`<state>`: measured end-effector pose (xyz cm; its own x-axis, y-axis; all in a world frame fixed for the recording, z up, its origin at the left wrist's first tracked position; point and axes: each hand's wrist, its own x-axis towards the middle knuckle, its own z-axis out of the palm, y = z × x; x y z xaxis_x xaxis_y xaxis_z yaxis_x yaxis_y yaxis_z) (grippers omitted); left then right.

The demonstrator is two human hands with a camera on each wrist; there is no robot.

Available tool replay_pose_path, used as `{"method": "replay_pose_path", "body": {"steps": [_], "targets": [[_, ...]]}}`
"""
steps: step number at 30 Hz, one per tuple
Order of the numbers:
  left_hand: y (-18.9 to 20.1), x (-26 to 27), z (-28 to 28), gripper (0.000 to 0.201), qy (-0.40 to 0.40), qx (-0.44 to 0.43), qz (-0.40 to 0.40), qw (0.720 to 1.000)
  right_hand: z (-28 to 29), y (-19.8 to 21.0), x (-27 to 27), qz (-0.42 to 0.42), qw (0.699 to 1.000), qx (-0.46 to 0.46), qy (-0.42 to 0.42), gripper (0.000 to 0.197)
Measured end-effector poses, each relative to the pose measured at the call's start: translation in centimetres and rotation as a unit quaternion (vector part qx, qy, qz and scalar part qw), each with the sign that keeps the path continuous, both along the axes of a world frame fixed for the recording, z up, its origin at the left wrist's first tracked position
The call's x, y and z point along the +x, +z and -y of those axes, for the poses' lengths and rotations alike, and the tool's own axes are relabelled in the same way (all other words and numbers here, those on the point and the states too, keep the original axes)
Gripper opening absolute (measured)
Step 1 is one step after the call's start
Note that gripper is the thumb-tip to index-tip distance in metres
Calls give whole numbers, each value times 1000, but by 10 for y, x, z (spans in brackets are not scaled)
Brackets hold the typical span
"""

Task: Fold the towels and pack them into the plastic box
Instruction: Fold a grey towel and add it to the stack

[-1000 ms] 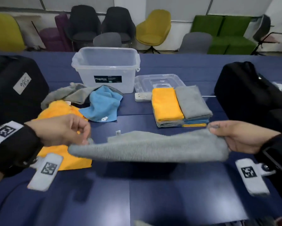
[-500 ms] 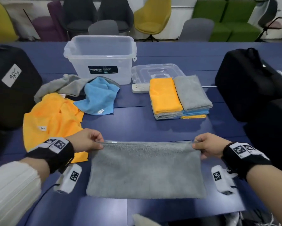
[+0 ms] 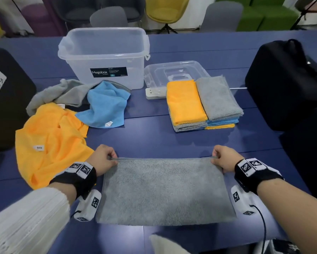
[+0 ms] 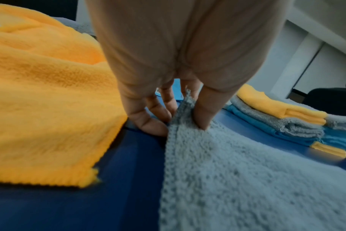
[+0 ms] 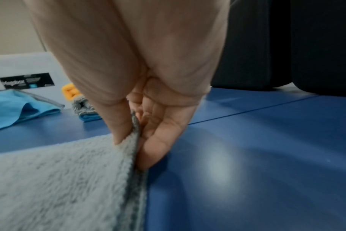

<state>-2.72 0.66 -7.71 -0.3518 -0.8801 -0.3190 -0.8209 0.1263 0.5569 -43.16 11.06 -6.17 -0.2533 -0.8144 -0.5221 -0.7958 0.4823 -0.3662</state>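
Observation:
A grey towel (image 3: 163,191), folded in half, lies flat on the blue table (image 3: 154,136) in front of me. My left hand (image 3: 112,159) pinches its far left corner (image 4: 185,109) between thumb and fingers. My right hand (image 3: 216,158) pinches the far right corner (image 5: 135,129) the same way. Both hands sit low at the table surface. The clear plastic box (image 3: 103,55) stands empty at the back, its lid (image 3: 174,72) lying beside it. Two piles of folded towels (image 3: 203,103) sit to the right of the box.
Unfolded orange (image 3: 49,142), blue (image 3: 106,109) and grey (image 3: 62,94) towels lie heaped at the left. A white power strip (image 3: 155,92) lies by the lid. Black bags stand at the left (image 3: 5,99) and right (image 3: 286,85) table edges. Chairs line the far side.
One second ago I held the towel stretched in the air. It has since come down folded onto the table, and my hands have stayed on its far corners.

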Motion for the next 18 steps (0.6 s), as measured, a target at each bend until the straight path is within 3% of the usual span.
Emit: {"method": "replay_pose_path", "body": {"steps": [3,9,13,18], "targets": [[-5,1,3,31,-26,-4,26,999,4,1,4,-44,998,15,36,21],[7,-16,6,17,-21,74,66,995,15,5,3,-95,989,84,74,22],[11,-19,12,13,35,112,26,993,15,7,3,-111,984,85,109,22],[3,-11,8,14,168,139,-65,974,8,5,1,-83,990,31,113,20]]}}
